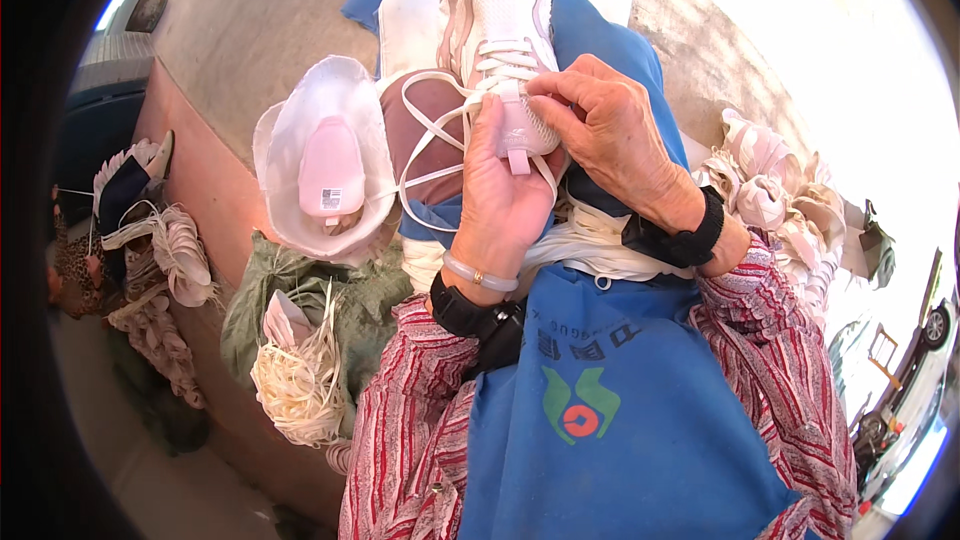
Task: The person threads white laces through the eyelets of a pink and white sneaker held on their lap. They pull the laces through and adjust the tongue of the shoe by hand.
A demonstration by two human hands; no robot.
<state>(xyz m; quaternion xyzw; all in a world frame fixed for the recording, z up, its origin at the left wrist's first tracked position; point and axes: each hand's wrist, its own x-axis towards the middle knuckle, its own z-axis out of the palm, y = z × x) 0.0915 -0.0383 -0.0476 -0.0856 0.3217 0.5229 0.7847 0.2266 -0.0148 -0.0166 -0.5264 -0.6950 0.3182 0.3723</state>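
A pale pink and white sneaker [510, 15] lies in front of me, its toe pointing away and its heel toward me. My left hand [495, 200] holds it by the collar, thumb along the left side of the tongue. White flat shoelace [428, 128] crosses the front of the shoe and loops out to the left. My right hand [625, 140] is closed in a pinch at the upper eyelets, right of the tongue. Whatever sits between those fingertips is too small to make out. Part of another pink shoe [453, 30] shows beside the sneaker's left edge.
To the left stands a white rounded container [272, 160] with a pink insole-shaped piece [332, 165] inside. A bundle of cream laces [295, 380] rests on green sacking [250, 315]. White laces [590, 245] cover my lap above a blue apron [640, 340]. Several pink shoes [765, 165] are piled at right.
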